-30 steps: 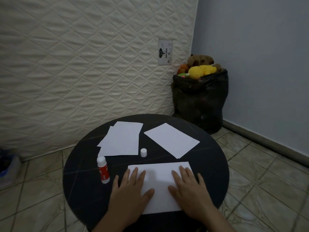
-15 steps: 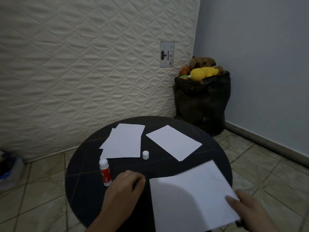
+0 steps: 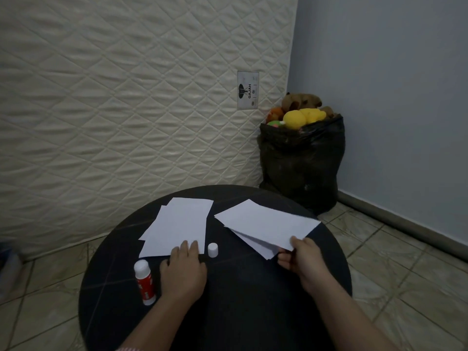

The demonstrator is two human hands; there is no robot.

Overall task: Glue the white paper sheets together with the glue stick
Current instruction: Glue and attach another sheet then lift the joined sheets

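Observation:
On the round black table (image 3: 243,305) a stack of white sheets (image 3: 177,226) lies at the back left. My left hand (image 3: 183,271) rests flat with its fingertips on that stack's near edge. My right hand (image 3: 302,259) pinches the near corner of a white sheet (image 3: 266,222) and holds it over another white sheet (image 3: 255,245) at the right. The red and white glue stick (image 3: 144,282) lies uncapped to the left of my left hand. Its white cap (image 3: 213,250) stands between the two piles.
A quilted mattress (image 3: 126,97) leans upright behind the table. A black bag (image 3: 301,165) full of soft toys stands in the corner at the right. Tiled floor (image 3: 405,274) surrounds the table.
Both hands left the near sheet. My right hand lifted that sheet and carried it back to the right pile. My left hand moved forward onto the left stack.

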